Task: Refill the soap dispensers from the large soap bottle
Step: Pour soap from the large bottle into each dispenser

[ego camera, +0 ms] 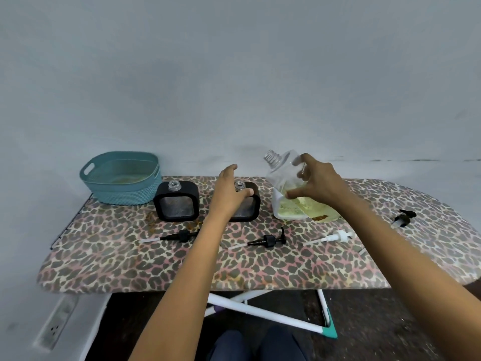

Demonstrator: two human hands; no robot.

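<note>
The large clear soap bottle (pixel 283 188), uncapped and holding yellowish soap at its bottom, leans left on the leopard-print board (pixel 156 267). My right hand (pixel 316 185) grips its side. Two black square dispensers stand open-necked: the left dispenser (pixel 177 203) is free, and my left hand (pixel 229 192) holds the right dispenser (pixel 247 204) by its top, thumb curled over the corner. Two black pumps, the left pump (pixel 179 236) and the middle pump (pixel 268 241), lie in front of them, with a white pump (pixel 335 237) further right.
A teal basket (pixel 121 178) sits at the board's back left corner. Another black pump head (pixel 404 218) lies at the far right. The wall runs directly behind the board. White crossed legs (pixel 263 312) and my knees show below the front edge.
</note>
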